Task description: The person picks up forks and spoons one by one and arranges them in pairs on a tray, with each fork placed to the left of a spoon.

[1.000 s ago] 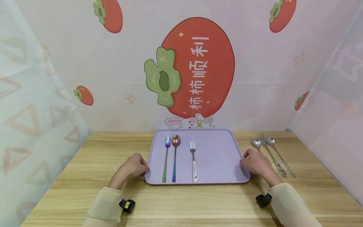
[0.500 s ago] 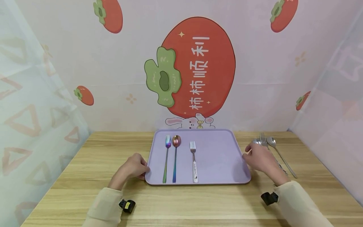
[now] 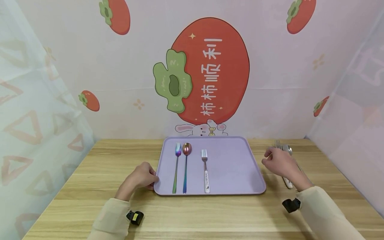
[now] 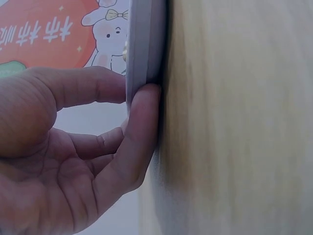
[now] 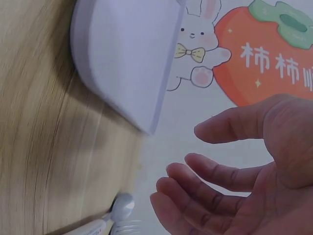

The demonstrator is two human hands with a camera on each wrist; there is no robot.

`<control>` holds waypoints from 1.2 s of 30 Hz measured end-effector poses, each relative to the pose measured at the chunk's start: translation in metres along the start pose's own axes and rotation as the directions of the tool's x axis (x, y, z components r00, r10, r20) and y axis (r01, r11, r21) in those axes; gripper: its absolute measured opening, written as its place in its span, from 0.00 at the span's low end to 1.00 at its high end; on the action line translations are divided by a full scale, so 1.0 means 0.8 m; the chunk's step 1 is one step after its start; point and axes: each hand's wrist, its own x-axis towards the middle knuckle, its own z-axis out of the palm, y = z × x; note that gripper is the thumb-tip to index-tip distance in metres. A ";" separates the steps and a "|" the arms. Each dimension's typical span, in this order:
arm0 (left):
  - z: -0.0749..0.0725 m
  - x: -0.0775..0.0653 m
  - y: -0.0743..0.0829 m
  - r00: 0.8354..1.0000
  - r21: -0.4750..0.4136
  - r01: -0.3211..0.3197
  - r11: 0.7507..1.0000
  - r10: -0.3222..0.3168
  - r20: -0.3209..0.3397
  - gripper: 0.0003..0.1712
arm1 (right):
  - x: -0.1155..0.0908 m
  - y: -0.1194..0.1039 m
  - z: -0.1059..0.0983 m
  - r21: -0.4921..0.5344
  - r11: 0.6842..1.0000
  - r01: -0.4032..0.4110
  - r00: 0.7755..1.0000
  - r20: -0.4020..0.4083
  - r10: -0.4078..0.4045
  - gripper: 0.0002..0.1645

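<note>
My left hand (image 3: pixel 144 176) pinches the lilac tray (image 3: pixel 229 170) at its left edge; in the left wrist view the tray's rim (image 4: pixel 143 44) sits between thumb and fingers. On the tray lie a rainbow-coloured fork (image 3: pixel 178 151), a matching spoon (image 3: pixel 187 149) and a fork with a white printed handle (image 3: pixel 207 181). My right hand (image 3: pixel 280 162) hovers to the right of the tray, apart from it, over other cutlery. Its fingers are loosely bent with nothing between them in the right wrist view. Partly hidden below it are a silver fork (image 3: pixel 277 144) and a spoon (image 3: pixel 287 148).
Another spoon (image 5: pixel 122 208) with a white handle shows low in the right wrist view, its bowl hidden from the head camera. The wooden table (image 3: pixel 192 216) meets a printed backdrop (image 3: pixel 138 66) behind the tray, with cloth walls at both sides.
My right hand has left the tray's right edge and moved right, over the loose cutlery, covering one spoon's bowl. The left hand keeps its hold; the tray stays put.
</note>
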 end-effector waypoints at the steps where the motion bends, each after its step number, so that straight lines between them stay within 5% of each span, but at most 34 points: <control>1: 0.000 0.000 0.000 1.000 0.002 0.000 1.000 0.000 0.000 0.04 | 0.001 0.004 -0.001 0.001 1.000 0.002 1.000 0.002 -0.002 0.17; 21: 0.000 0.000 -0.001 1.000 0.006 0.011 1.000 -0.011 0.002 0.04 | 0.016 0.050 -0.019 -0.032 0.990 -0.139 0.985 0.095 0.141 0.25; 27: 0.000 0.001 -0.002 1.000 0.001 0.016 1.000 -0.016 0.003 0.03 | 0.018 0.055 -0.016 -0.016 0.986 -0.164 0.978 0.124 0.165 0.12; 36: 0.001 0.002 -0.002 1.000 0.002 0.012 1.000 -0.012 0.001 0.03 | 0.019 0.061 -0.015 -0.042 0.983 -0.181 0.968 0.170 0.185 0.19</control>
